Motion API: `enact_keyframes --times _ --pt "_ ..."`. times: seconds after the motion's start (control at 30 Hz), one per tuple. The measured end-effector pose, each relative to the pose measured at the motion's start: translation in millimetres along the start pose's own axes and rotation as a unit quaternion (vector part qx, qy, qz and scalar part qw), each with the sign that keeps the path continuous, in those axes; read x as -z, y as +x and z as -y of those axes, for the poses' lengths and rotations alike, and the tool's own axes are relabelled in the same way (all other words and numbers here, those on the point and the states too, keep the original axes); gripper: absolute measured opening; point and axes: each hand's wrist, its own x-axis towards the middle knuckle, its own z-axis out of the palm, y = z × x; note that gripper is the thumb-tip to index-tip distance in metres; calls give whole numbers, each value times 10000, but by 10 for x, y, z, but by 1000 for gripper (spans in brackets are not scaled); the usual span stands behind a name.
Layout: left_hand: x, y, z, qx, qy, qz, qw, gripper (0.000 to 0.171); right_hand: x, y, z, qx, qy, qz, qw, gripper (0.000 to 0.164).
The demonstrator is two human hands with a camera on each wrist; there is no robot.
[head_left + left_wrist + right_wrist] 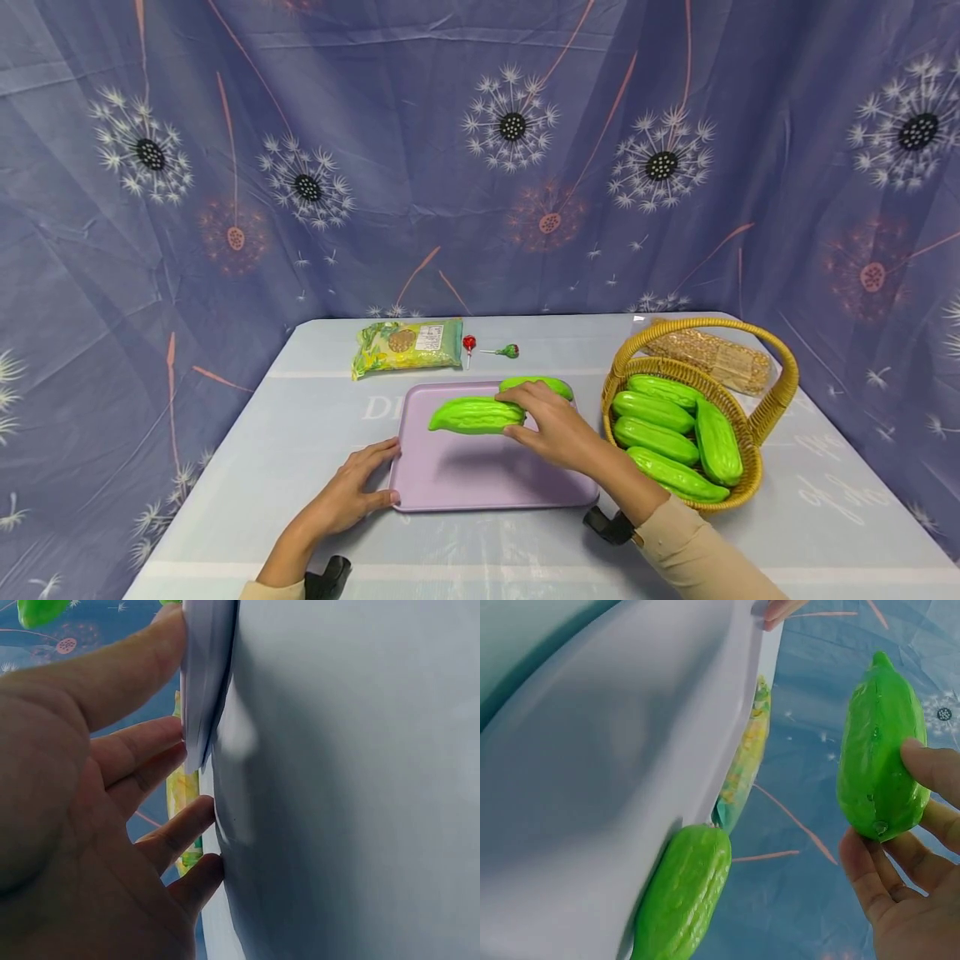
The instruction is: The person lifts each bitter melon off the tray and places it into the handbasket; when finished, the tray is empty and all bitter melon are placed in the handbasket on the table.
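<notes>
My right hand (551, 425) grips one end of a bright green, ridged bitter melon (474, 415) and holds it above the lilac tray (450, 483). In the right wrist view the thumb presses one side of this melon (877, 750), and the fingers support its blunt end. A second bitter melon (540, 385) lies along the tray's far right edge. At the tray's left edge rests my left hand (348, 492), its thumb and fingertips against the rim. The left wrist view shows those fingers (154, 742) extended and spread beside the tray's side (204, 682).
To the right of the tray stands a yellow wicker basket (757, 467) with a tall handle, holding several bitter melons (656, 439). Behind it lies a clear bag of grains (712, 354). A green-yellow packet (408, 346), a red lollipop (469, 342) and a green lollipop (512, 351) lie at the back.
</notes>
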Motion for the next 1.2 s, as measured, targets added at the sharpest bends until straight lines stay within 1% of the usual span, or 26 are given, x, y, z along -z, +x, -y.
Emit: enact_keyframes --times 0.2,0.53,0.6,0.9,1.03,1.2 --pt "1 0 1 1 -1 13 10000 68 109 -127 -47 36 -5 -136 9999 43" --pt "2 -14 -4 -5 3 -15 10000 68 298 -359 -171 82 -134 -524 9985 45" --pt "1 -16 -3 9 2 -15 10000 68 340 -411 -192 32 -153 -529 9985 46" --pt "4 -19 -1 -32 10 -32 10000 68 538 -617 -282 -430 -100 -411 9982 46" --pt "5 -16 -1 -29 -30 -26 10000 68 613 -698 -328 -499 -223 -518 9972 47" --pt "2 -11 2 -7 -75 -9 10000 69 711 -802 -404 -434 -527 -799 9945 50"
